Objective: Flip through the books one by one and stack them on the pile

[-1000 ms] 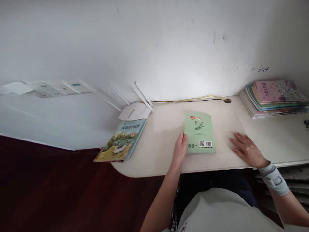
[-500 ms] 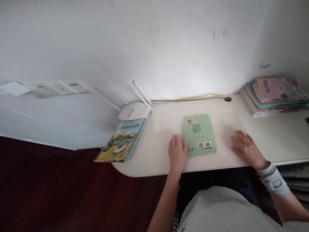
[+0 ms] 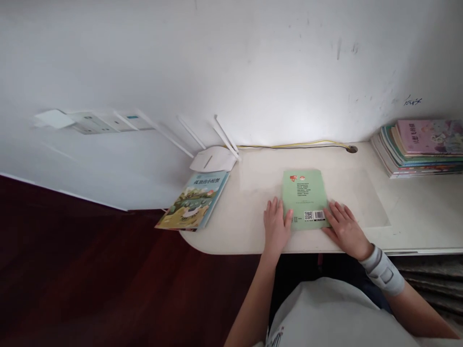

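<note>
A light green book (image 3: 310, 193) lies on the white desk with its back cover up, showing printed text, a QR code and a barcode. Beneath it, a clear plastic sheet (image 3: 367, 202) spreads out to both sides. My left hand (image 3: 277, 226) rests open along the book's left edge, its thumb touching the lower left corner. On the other side my right hand (image 3: 346, 231), with a grey wrist wrap (image 3: 383, 271), lies open with its fingertips at the book's lower right edge. Neither hand grips anything.
A picture book (image 3: 197, 202) overhangs the desk's left end, in front of a white router (image 3: 213, 159) with several antennas. Cables (image 3: 289, 145) run along the wall to a desk hole (image 3: 351, 149). A stack of books (image 3: 415, 161) stands at the right.
My right hand has moved left from the sheet to the book's right edge. My left hand stays by the left edge. The whole view has shifted slightly.
</note>
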Action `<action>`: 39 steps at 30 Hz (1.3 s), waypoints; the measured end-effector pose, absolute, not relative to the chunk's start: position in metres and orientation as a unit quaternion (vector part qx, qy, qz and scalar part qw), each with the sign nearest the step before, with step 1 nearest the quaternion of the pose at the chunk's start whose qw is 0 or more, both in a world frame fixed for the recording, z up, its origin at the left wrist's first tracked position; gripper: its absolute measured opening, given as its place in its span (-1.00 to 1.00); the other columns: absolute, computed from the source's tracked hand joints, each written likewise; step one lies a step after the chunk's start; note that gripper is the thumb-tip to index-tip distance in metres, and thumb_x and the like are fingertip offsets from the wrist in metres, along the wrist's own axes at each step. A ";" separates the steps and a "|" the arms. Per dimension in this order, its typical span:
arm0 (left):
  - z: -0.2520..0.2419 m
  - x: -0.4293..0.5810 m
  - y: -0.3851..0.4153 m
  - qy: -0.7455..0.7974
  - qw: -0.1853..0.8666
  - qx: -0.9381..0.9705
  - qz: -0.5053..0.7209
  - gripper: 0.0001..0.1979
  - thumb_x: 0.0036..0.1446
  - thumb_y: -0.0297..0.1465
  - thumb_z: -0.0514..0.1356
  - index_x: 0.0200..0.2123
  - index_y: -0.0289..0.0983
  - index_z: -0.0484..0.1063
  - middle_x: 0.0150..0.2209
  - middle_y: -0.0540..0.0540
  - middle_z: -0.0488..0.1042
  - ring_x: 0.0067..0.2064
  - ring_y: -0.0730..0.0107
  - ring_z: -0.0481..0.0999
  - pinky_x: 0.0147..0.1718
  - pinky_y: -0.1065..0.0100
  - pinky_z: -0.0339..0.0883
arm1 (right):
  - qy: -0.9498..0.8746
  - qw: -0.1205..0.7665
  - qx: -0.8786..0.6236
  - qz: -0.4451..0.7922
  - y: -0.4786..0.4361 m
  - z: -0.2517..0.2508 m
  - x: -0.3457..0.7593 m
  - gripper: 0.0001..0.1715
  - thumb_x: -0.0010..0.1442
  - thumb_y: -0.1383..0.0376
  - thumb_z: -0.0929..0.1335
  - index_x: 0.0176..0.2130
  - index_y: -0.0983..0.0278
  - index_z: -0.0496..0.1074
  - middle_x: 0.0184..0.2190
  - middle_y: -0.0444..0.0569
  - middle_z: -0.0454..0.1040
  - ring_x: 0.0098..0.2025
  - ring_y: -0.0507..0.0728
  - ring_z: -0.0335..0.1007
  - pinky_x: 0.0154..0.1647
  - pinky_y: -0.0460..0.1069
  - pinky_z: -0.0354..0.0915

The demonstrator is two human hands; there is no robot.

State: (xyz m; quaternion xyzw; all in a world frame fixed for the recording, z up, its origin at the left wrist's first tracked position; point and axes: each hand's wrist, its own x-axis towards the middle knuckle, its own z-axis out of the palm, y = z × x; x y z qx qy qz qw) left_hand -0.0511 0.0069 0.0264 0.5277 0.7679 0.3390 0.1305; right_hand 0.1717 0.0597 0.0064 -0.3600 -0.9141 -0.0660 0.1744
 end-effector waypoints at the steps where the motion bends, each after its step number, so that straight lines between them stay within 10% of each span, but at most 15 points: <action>1: 0.031 -0.050 0.005 0.750 0.161 0.522 0.372 -0.45 0.23 -0.18 -0.02 0.20 -0.35 0.15 0.28 -0.30 0.08 0.33 0.05 -0.08 0.25 -0.02 -0.12 | -0.914 0.176 -0.361 -0.063 0.060 0.006 0.173 -0.46 0.29 0.14 0.18 0.13 0.40 0.29 0.18 0.26 0.24 0.24 0.32 0.08 0.19 0.23 0.08; 5: 0.051 -0.031 -0.001 0.623 0.272 0.557 0.478 -0.31 0.21 -0.16 0.02 0.32 -0.20 -0.19 0.32 -0.19 -0.01 0.32 0.20 -0.01 0.22 0.16 0.05 | -0.913 0.174 -0.365 -0.053 0.059 0.009 0.173 -0.46 0.29 0.13 0.19 0.15 0.36 0.28 0.18 0.22 0.24 0.25 0.31 0.08 0.19 0.22 0.09; 9: 0.057 0.005 0.014 0.592 0.164 0.652 0.445 -0.20 0.22 -0.29 0.04 0.32 -0.26 -0.47 0.36 -0.28 -0.24 0.35 0.15 -0.16 0.24 0.12 -0.02 | -0.916 0.174 -0.361 -0.036 0.060 0.016 0.172 -0.47 0.29 0.15 0.19 0.16 0.33 0.25 0.18 0.20 0.24 0.25 0.28 0.09 0.18 0.20 0.12; 15: 0.053 0.046 0.048 0.559 -0.041 0.786 0.260 -0.50 0.25 -0.55 -0.13 0.23 -0.22 0.11 0.31 -0.19 0.04 0.35 0.00 -0.25 0.20 -0.11 0.00 | -0.926 0.177 -0.334 0.016 0.064 0.024 0.195 -0.61 0.28 0.21 0.21 0.04 0.27 0.36 0.06 0.14 0.39 0.21 0.22 0.15 0.19 0.21 0.12; 21: 0.059 0.072 0.060 0.539 -0.081 0.827 0.135 -0.59 0.23 -0.54 -0.08 0.12 -0.30 0.29 0.25 -0.23 0.17 0.31 -0.09 -0.04 0.13 -0.30 0.00 | -0.833 0.184 -0.517 -0.062 0.071 0.014 0.261 -0.55 0.31 0.26 0.14 0.11 0.35 0.30 0.12 0.18 0.33 0.20 0.24 0.18 0.15 0.20 0.13; 39: 0.033 0.126 0.062 0.564 -0.064 0.820 0.070 -0.58 0.20 -0.58 -0.10 0.09 -0.55 0.29 0.11 -0.52 0.30 0.18 -0.11 0.27 0.05 -0.24 0.15 | -0.836 0.193 -0.510 -0.059 0.076 0.004 0.277 -0.53 0.29 0.36 0.11 0.13 0.36 0.30 0.14 0.15 0.32 0.22 0.20 0.16 0.20 0.17 0.08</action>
